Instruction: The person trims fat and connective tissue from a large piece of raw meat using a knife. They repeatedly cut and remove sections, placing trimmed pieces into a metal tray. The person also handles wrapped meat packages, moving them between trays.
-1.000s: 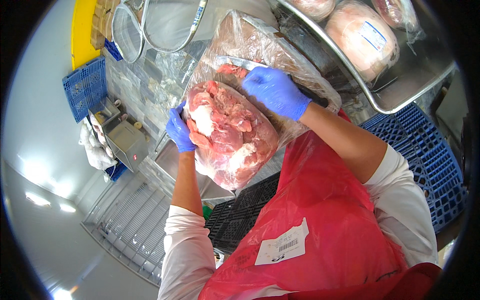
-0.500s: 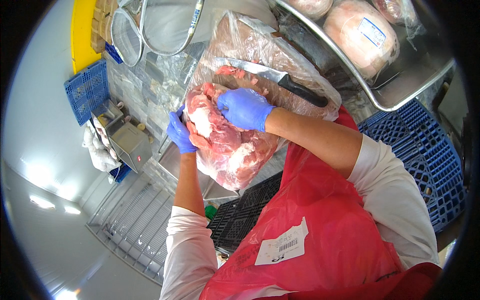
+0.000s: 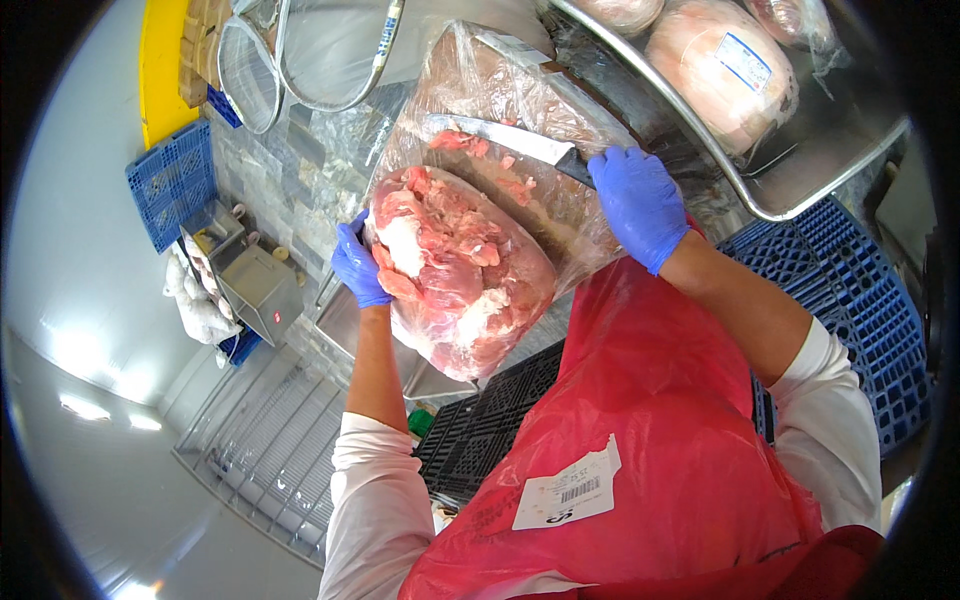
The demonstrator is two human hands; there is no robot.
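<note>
The big piece of raw meat (image 3: 450,270) lies in front of you, cut face up, on clear plastic film (image 3: 575,205). Your left hand (image 3: 360,265) is at the left edge of this meat, thumb apart, and it seems to steady the piece. Your right hand (image 3: 640,205) is well apart from the meat, to its upper right, with the fingers bent over the black handle of the knife (image 3: 510,137). The blade lies above the meat, with its tip toward the left, and red scraps (image 3: 460,143) are between the two.

I judge that the step in hand is to take up the knife while the meat is kept steady. This calls for a full grip around the handle, a lift free of the loose film, and left fingers away from the edge.

Some parts are hard to make out. The back of your right hand covers most of the handle, so I cannot tell how firmly it is closed. Your left fingertips are hidden beside the meat; I cannot tell how far they curl. The meat's underside is hidden. Far to its upper right, the metal tray (image 3: 745,198) is cut off by the dark rim.
</note>
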